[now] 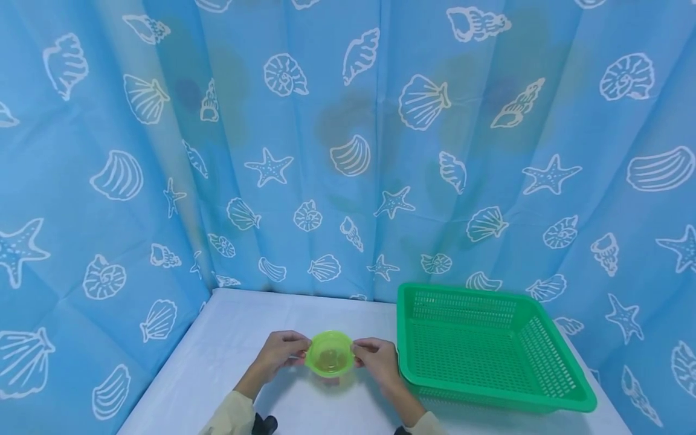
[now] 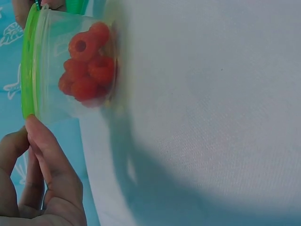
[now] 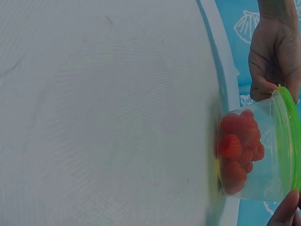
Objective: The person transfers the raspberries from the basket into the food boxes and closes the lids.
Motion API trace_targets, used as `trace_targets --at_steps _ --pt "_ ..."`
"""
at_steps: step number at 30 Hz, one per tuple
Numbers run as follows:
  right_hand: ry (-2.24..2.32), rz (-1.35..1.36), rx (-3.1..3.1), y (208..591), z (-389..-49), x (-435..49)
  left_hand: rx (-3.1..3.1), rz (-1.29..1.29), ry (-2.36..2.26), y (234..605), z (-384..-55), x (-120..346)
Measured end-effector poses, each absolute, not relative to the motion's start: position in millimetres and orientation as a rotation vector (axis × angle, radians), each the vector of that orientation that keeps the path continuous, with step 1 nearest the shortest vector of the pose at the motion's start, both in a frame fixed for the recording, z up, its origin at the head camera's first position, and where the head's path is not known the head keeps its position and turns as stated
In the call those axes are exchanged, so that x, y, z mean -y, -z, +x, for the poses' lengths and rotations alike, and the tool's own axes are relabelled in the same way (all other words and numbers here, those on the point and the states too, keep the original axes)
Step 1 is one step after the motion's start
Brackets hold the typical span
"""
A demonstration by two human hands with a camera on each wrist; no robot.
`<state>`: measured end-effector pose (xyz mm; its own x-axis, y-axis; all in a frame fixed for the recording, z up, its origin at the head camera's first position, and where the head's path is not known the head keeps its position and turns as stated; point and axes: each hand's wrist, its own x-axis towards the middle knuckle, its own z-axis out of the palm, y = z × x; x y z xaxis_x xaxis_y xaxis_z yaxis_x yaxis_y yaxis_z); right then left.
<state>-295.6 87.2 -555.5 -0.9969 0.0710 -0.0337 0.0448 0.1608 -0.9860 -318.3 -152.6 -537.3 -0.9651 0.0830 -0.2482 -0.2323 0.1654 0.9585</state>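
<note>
A clear round plastic tub [image 2: 61, 47] holds several red raspberries [image 2: 87, 70] in its bottom. Over its mouth sits a translucent green lid [image 1: 330, 354]; whether it is fully sealed I cannot tell. My left hand [image 1: 281, 353] pinches the left edge of the lid between thumb and fingers. On the opposite side, my right hand [image 1: 377, 362] pinches the lid's right edge. The tub stands upright at the white table surface, seen sideways in both wrist views. From the head view the lid hides most of the raspberries.
A green plastic basket [image 1: 497, 396] with perforated walls stands to the right of my right hand. White cloth covers the table [image 1: 217, 356]. A blue curtain [image 1: 326, 241] printed with shells and starfish surrounds the table at the back and sides.
</note>
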Motion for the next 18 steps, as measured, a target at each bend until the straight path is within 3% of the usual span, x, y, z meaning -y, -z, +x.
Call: trace_targets --at_steps 18 --pt "-2.21 -0.225 2.361 553.8 -294.6 -87.3 -2.098 -0.226 -1.736 540.7 -325.4 155.2"
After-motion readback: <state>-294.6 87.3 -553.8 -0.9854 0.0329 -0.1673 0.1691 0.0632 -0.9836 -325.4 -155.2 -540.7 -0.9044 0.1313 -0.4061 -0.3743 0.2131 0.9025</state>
